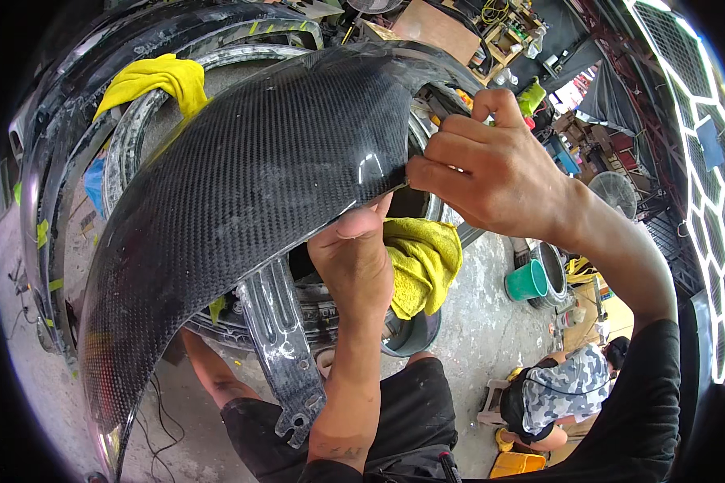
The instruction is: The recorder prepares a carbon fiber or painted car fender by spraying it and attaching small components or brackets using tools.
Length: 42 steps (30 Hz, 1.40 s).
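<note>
A large curved carbon-fibre fender [242, 177], glossy black with a woven pattern, lies across my front from lower left to upper right. My left hand [354, 262] grips its near edge, thumb on top and fingers hidden underneath. At the right end of that edge, my right hand [479, 161] is closed with curled fingers pressed to the rim. Whatever is pinched in those fingers, if anything, is hidden. A scuffed dark bracket [282, 346] with slots sticks out below the fender toward my lap. Beside my left hand hangs a yellow cloth [423, 262].
Wheel rims [125, 153] sit under the fender. Another yellow cloth [157, 80] drapes over black curved panels [44, 201] at the left. To the right stand a green bucket [526, 282] and a fan [612, 193]. A person in a camouflage shirt [568, 382] sits lower right.
</note>
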Tool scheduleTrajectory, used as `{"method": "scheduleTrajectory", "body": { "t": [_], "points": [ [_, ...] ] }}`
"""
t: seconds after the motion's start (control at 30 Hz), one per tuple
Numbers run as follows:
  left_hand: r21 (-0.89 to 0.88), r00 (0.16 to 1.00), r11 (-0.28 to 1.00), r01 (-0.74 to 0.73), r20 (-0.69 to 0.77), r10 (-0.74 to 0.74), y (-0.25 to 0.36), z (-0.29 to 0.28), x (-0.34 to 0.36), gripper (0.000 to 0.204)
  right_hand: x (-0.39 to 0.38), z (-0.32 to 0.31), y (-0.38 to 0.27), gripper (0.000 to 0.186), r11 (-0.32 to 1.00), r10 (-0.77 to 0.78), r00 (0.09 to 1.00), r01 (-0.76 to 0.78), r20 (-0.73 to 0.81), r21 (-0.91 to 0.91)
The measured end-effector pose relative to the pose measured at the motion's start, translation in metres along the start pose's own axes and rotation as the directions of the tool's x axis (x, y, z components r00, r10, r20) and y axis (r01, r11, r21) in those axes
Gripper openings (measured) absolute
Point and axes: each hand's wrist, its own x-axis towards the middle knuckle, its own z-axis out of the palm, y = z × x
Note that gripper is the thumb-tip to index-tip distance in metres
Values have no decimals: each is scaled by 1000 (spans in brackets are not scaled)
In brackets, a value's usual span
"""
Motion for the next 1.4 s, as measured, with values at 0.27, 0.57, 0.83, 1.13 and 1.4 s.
{"method": "scheduleTrajectory", "body": {
  "t": [0.27,0.57,0.83,1.13,1.4],
  "points": [
    [9,997,1000,-28,-70,28,-4,0,-2,56,4,1,0,8,1000,-4,1000,4,-14,-14],
    [-24,999,1000,-10,-42,9,-7,-4,-4,51,13,3,-13,13,975,-122,992,124,23,-187],
    [36,995,999,-27,-94,30,-1,4,-2,69,2,-2,-2,17,997,44,998,-41,44,-65],
    [-19,997,997,-78,1,78,1,0,0,46,-41,24,-17,38,988,-65,984,87,164,-129],
    [38,997,996,-80,-2,80,7,12,2,69,-18,30,-15,11,751,357,932,-328,65,573]
  ]
}}
